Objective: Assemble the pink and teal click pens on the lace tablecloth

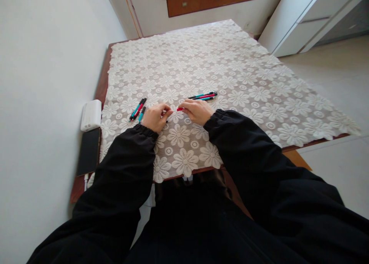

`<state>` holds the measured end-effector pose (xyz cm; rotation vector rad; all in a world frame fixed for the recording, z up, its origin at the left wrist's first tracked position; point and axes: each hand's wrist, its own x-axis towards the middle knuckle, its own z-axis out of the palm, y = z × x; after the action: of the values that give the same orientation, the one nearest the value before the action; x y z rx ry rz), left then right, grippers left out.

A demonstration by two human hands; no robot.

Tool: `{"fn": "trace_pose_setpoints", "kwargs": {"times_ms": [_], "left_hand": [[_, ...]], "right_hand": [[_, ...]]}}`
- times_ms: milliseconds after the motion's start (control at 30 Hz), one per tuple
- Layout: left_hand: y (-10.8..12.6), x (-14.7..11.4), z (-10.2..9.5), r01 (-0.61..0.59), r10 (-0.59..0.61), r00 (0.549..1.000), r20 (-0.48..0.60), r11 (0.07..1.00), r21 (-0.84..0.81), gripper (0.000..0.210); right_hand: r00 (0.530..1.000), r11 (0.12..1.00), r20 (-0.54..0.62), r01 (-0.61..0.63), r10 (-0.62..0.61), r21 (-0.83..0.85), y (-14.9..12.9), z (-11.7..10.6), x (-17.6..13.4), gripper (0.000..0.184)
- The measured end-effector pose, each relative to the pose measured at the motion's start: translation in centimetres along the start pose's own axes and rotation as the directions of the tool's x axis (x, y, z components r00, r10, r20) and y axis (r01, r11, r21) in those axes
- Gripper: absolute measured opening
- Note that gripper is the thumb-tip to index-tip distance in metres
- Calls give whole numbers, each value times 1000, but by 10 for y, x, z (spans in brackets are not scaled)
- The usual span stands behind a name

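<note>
red pen part (180, 109), probably light, stiff; hold mid-length. right grip (198, 111) pinches it; left grip (156, 117) pinches white rod (174, 110).

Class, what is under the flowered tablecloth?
A reddish-brown table shows along the flowered tablecloth's edges; the cloth covers the rest of its top, so that cannot be seen.

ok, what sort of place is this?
Probably a room in a home, maybe a dining area: a floral lace tablecloth, brown drawer fronts beyond it, and a white unit, possibly a fridge, at the picture's upper right.
</note>
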<state>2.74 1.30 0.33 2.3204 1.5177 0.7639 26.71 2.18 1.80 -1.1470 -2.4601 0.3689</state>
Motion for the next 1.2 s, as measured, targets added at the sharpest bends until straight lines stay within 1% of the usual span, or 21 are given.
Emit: {"fn": "trace_pose_setpoints", "kwargs": {"times_ms": [200,300,400,533,600,800,1067,1200], "left_hand": [[3,-1,-3,1,-1,1000,-6,1000,19,24],[6,-2,-4,-13,13,1000,26,1000,21,30],[7,-2,-6,-30,29,998,54,999,13,30],[7,-2,-6,-22,21,998,57,1000,12,29],[6,-2,-6,-18,18,998,60,1000,11,29],[7,-2,-5,-24,23,997,70,1000,13,30],[7,-3,-3,12,-14,1000,18,998,68,32],[7,-2,-3,19,-21,999,24,997,75,31]], "right_hand": [[996,997,46,74,-74,6,2,1,0,32],[998,999,19,53,-53,-1,2,3,0,31],[999,999,3,41,-41,-4,3,4,1,31],[994,994,42,104,-105,14,5,4,0,31],[992,993,49,116,-116,11,6,3,0,31],[995,996,51,89,-90,17,5,3,1,29],[1000,1000,20,23,-23,-3,0,1,1,30],[999,999,27,31,-31,-8,1,1,1,29]]}}
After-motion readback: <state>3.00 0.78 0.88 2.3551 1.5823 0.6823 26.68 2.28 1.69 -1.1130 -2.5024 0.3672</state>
